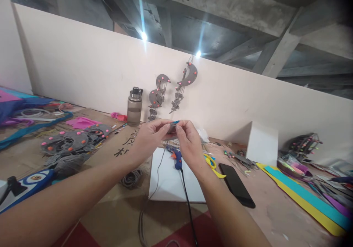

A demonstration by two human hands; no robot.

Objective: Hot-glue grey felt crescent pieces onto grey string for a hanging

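My left hand (153,133) and my right hand (189,139) meet in front of me, fingers closed on a small grey piece (172,128) with a bit of blue at its top edge. The fingers hide most of the piece, so its exact kind does not show. A grey cord (159,173) runs down from the hands past the near edge of a white board (162,192). On that board, just below my right hand, lies a blue hot glue gun (178,159) with a black cable. A coil of grey cord (131,178) rests left of the board.
Moon-shaped grey hangings (190,76) with pink and orange dots hang on the white partition. A water bottle (134,107) stands before it. Yellow scissors (211,162), a black phone (237,184) and coloured strips (309,195) lie right; more dotted grey pieces (66,142) lie left.
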